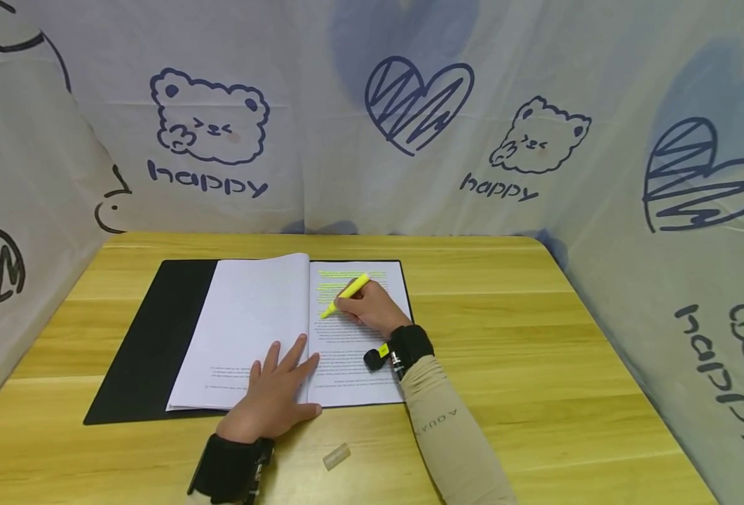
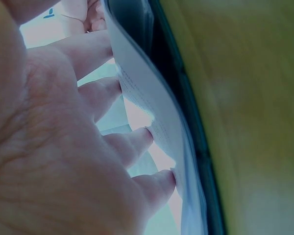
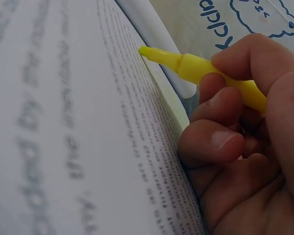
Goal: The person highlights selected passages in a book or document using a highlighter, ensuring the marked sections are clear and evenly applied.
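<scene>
A yellow highlighter [image 1: 354, 286] is pinched in my right hand [image 1: 374, 308], its tip down on the printed right-hand page [image 1: 353, 379]. Yellow strokes mark several of the upper lines of that page. In the right wrist view the highlighter [image 3: 196, 67] lies between thumb and fingers, the other fingers curled beneath it. My left hand [image 1: 277, 400] rests with spread fingers on the lower part of the left-hand page [image 1: 252, 308], near the fold. The left wrist view shows its fingertips [image 2: 164, 183] against the paper.
The pages lie in an open black folder [image 1: 151, 344] on a wooden table [image 1: 504, 337]. A small translucent cap [image 1: 336, 456] lies on the table in front of the folder, between my forearms. Printed cloth [image 1: 321, 140] hangs behind and at both sides.
</scene>
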`<action>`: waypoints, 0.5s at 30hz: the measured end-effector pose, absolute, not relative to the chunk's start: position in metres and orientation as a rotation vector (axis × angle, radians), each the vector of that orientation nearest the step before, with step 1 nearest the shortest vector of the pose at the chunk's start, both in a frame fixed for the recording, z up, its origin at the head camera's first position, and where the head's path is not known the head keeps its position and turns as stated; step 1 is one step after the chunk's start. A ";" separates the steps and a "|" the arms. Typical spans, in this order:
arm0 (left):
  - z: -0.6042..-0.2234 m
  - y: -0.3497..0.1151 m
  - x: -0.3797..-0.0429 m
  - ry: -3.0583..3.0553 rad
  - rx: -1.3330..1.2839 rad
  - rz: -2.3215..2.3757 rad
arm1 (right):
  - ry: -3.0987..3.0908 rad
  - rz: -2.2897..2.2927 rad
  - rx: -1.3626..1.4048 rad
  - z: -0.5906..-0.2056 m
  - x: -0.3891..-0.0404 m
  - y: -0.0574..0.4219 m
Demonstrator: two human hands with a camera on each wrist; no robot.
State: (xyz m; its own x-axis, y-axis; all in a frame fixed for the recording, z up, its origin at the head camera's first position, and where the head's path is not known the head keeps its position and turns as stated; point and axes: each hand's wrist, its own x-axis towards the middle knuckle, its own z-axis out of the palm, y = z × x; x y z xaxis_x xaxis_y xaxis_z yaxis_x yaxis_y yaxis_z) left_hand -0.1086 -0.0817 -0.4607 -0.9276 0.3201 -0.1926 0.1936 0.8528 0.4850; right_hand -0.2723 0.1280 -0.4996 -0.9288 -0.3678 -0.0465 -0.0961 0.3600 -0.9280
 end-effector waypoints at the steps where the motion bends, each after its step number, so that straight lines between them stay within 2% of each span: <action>1: -0.461 -0.082 -0.109 2.762 0.390 0.682 | 2.376 -1.597 -0.411 -0.500 -0.272 0.128; 15: -0.462 -0.082 -0.110 2.766 0.403 0.699 | 2.463 -1.518 -0.315 -0.494 -0.272 0.127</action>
